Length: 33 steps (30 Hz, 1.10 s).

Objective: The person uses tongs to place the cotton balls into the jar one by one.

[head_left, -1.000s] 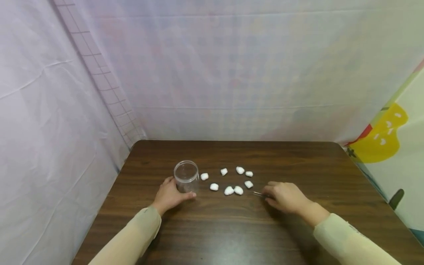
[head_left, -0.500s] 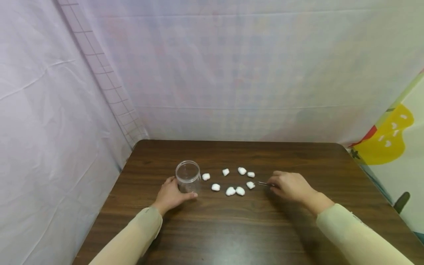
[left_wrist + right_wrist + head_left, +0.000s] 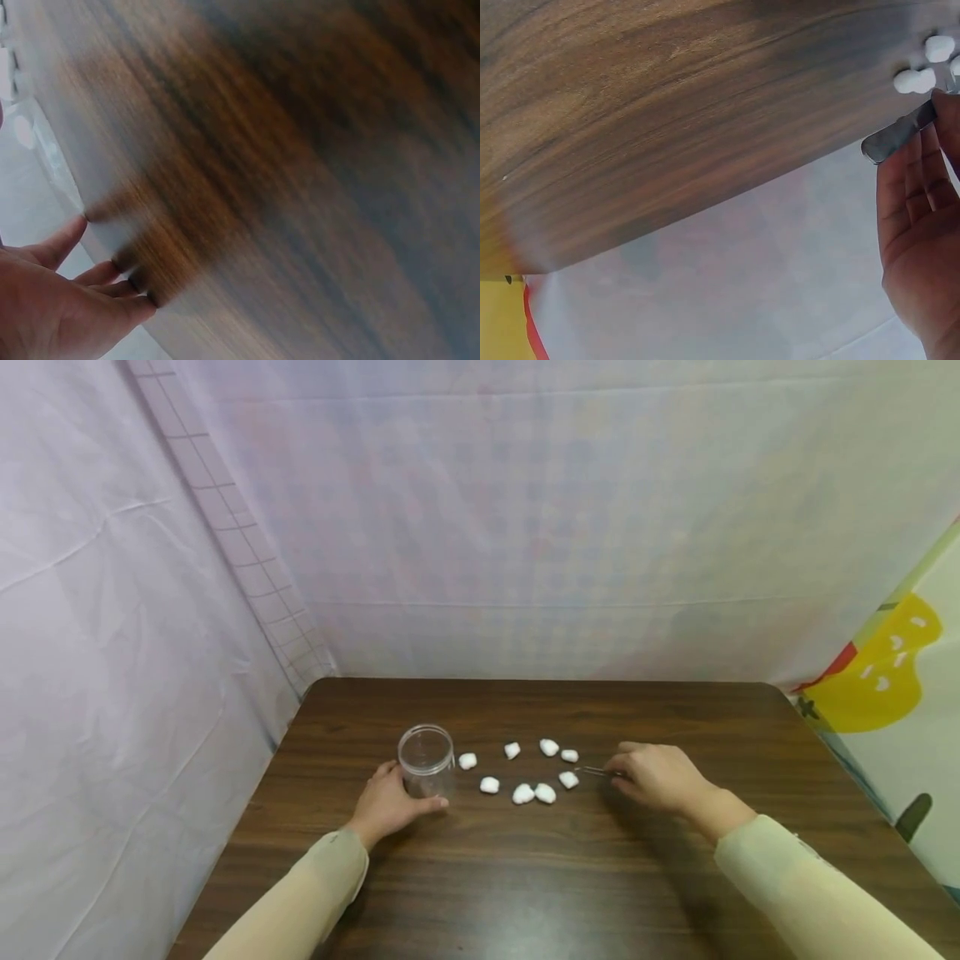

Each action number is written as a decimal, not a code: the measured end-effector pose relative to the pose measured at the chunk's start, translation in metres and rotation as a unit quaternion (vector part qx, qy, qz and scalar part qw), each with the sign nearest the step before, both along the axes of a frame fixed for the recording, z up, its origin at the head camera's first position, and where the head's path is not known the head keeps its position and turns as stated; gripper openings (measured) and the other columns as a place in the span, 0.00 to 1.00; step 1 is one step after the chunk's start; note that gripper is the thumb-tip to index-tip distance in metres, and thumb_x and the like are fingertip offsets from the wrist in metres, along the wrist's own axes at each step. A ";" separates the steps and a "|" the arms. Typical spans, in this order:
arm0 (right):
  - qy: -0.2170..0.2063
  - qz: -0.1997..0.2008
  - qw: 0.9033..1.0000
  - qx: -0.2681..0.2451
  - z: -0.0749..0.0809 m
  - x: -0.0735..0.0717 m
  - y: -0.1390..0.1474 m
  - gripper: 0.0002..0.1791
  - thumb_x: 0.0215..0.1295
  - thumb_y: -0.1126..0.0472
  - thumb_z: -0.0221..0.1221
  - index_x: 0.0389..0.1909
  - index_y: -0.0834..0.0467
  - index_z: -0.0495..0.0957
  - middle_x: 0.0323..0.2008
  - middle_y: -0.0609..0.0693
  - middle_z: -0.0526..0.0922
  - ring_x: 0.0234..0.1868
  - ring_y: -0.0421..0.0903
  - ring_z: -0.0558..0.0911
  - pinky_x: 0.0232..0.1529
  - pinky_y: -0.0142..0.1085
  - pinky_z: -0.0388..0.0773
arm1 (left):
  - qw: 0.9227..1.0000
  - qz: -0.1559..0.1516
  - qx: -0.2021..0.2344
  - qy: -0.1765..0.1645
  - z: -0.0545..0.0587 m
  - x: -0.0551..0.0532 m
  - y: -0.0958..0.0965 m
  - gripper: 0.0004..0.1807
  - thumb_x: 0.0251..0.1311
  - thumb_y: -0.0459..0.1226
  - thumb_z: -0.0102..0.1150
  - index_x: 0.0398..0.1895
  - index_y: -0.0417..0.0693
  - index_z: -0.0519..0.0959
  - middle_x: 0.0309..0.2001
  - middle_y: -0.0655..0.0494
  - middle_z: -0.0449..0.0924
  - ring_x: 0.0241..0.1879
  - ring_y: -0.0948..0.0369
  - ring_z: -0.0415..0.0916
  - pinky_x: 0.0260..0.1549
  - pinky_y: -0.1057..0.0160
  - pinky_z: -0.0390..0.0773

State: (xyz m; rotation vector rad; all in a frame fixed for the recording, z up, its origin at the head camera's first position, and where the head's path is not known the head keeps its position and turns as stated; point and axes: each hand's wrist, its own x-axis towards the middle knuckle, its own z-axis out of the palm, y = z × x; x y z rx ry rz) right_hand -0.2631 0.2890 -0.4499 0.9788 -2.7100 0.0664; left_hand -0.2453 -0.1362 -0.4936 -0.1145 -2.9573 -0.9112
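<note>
A clear, open-topped jar [image 3: 425,769] stands upright on the table, and my left hand [image 3: 386,803] grips it low, thumb in front and fingers at the far left side. My right hand [image 3: 660,778] pinches metal tweezers [image 3: 594,771], whose tips point left. Those tips are right at a white cotton ball [image 3: 568,780] on the right side of a loose ring of several. In the right wrist view the tweezers' broad rear end [image 3: 900,139] sticks out from the right hand's fingers [image 3: 915,172]. The left wrist view shows the left hand [image 3: 71,300] with its fingers spread.
Other cotton balls lie between jar and tweezers: one [image 3: 467,762] beside the jar, a touching pair [image 3: 534,793] at the front, more [image 3: 549,747] at the back. The brown wooden table [image 3: 480,893] meets a pale curtain [image 3: 525,643] along its far edge.
My right hand has moved away from me and slightly right with the tweezers, bringing their tips up to the right-hand cotton ball. The left hand keeps its place at the jar.
</note>
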 end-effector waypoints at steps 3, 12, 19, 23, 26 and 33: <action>0.000 0.001 1.000 0.006 0.002 -0.001 0.000 0.09 0.49 0.55 0.66 0.34 0.48 0.83 0.27 0.37 0.71 0.20 0.35 0.72 0.17 0.35 0.70 | 1.000 0.001 0.001 0.001 -0.001 0.000 0.000 0.52 0.30 0.65 0.68 0.58 0.42 0.71 0.59 0.44 0.67 0.59 0.47 0.62 0.54 0.45 0.63; 0.008 0.021 1.000 0.010 0.006 -0.003 -0.007 0.08 0.48 0.57 0.66 0.32 0.49 0.83 0.27 0.40 0.73 0.22 0.37 0.73 0.18 0.36 0.72 | 1.000 0.003 0.002 0.012 0.001 0.004 -0.004 0.51 0.31 0.64 0.69 0.58 0.42 0.71 0.57 0.42 0.69 0.57 0.45 0.64 0.53 0.45 0.66; 0.008 0.023 1.000 0.019 0.006 -0.004 -0.011 0.08 0.47 0.57 0.67 0.31 0.48 0.83 0.27 0.39 0.74 0.23 0.37 0.74 0.18 0.35 0.72 | 1.000 0.000 0.004 0.012 0.000 0.006 -0.005 0.51 0.31 0.64 0.69 0.58 0.42 0.71 0.57 0.42 0.69 0.57 0.45 0.64 0.52 0.46 0.66; -0.008 0.019 0.999 0.031 0.008 -0.006 -0.011 0.08 0.48 0.56 0.66 0.32 0.48 0.83 0.28 0.39 0.74 0.24 0.38 0.75 0.19 0.36 0.73 | 1.000 -0.001 0.006 0.012 0.000 0.005 -0.005 0.51 0.31 0.64 0.69 0.59 0.43 0.70 0.57 0.42 0.69 0.57 0.46 0.64 0.52 0.45 0.66; -0.016 0.016 0.999 0.039 0.010 -0.006 -0.012 0.09 0.48 0.56 0.66 0.33 0.48 0.83 0.28 0.39 0.75 0.25 0.39 0.76 0.20 0.36 0.74 | 1.000 -0.003 0.005 0.008 0.000 0.004 -0.004 0.52 0.31 0.65 0.68 0.59 0.44 0.70 0.58 0.43 0.68 0.57 0.46 0.64 0.53 0.45 0.66; -0.020 0.017 0.999 0.036 0.011 -0.006 -0.015 0.09 0.46 0.57 0.67 0.31 0.48 0.84 0.27 0.40 0.75 0.24 0.41 0.77 0.19 0.38 0.74 | 1.000 -0.008 0.002 0.005 -0.001 0.001 -0.002 0.51 0.31 0.65 0.68 0.60 0.47 0.70 0.57 0.43 0.69 0.56 0.45 0.65 0.51 0.44 0.67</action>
